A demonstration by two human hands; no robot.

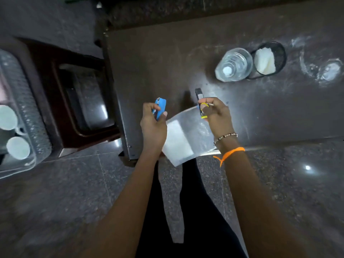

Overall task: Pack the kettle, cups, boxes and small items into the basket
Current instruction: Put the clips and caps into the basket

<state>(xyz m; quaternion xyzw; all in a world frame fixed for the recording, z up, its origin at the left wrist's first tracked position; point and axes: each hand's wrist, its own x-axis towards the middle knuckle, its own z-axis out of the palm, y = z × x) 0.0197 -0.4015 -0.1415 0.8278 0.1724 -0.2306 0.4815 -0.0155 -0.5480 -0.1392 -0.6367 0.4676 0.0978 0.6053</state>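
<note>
My left hand (153,125) is closed around a small blue packet (161,107) above the front left corner of the dark table (167,62). My right hand (216,116) grips a thin black and yellow sachet (200,101), held upright. A clear plastic tray (186,138) lies on the table edge beneath both hands. The clear basket (28,112) sits at the far left with two white cups (7,117) inside it.
A clear water bottle (233,65) and a black mesh holder (279,53) with white packets stand at the table's back right. An upturned glass (327,71) is at the far right. A dark wooden stand (61,94) sits between basket and table.
</note>
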